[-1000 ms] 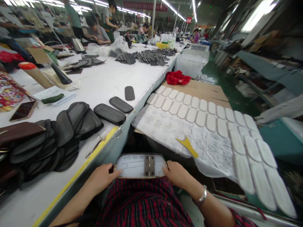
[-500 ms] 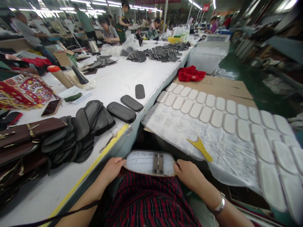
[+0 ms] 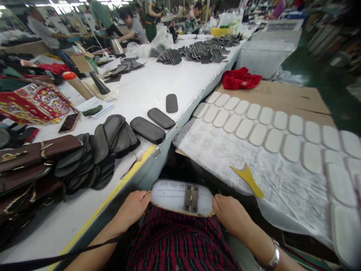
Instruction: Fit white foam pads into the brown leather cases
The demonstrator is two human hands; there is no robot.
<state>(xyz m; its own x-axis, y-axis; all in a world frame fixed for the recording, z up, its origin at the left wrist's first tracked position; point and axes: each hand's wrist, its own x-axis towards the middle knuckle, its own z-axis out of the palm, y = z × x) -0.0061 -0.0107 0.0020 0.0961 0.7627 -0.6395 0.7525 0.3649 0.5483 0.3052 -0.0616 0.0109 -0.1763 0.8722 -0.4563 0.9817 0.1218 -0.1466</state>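
Between my hands, over my lap, is an oblong white plate with rounded ends (image 3: 169, 196), a dark rim and handwriting on it. A metal hinge (image 3: 191, 198) is fixed on its right half. My left hand (image 3: 137, 203) pinches the left end, and my right hand (image 3: 227, 207) grips the right end. Just ahead on the white table lie dark grey oval pads (image 3: 148, 130), beside a heap of similar pads (image 3: 109, 139). A yellow spreader (image 3: 249, 180) rests on the paper-covered board to the right.
Rows of pale oval pieces (image 3: 291, 147) cover the right board, with a red cloth (image 3: 241, 78) behind them. Brown leather bags (image 3: 39, 154), a phone (image 3: 69, 122) and a red patterned box (image 3: 36, 101) occupy the left table. Several people work in the background.
My view has shifted, so the tables sit slightly higher and the right board farther right in the picture. Both hands keep hold of the hinged plate, which tilts a little down at its right end.
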